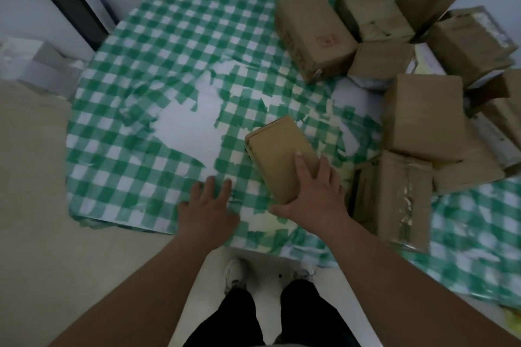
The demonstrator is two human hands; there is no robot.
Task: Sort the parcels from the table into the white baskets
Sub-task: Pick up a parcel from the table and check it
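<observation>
A small brown cardboard parcel (277,149) sits tilted near the middle of the table (118,149), which wears a torn green-and-white checked cloth. My right hand (315,194) grips its near end, with fingers over the top and the thumb under the near edge. My left hand (207,211) hovers flat with straight fingers over the cloth, just left of the parcel, holding nothing. Several more brown parcels (423,115) are heaped along the table's right side. No white basket is in view.
A long box (313,34) and others are stacked at the back right against the wall. A flat taped parcel (394,200) lies close to my right wrist. A dark panel (73,11) leans at the back left. My feet (236,273) stand at the table's front edge.
</observation>
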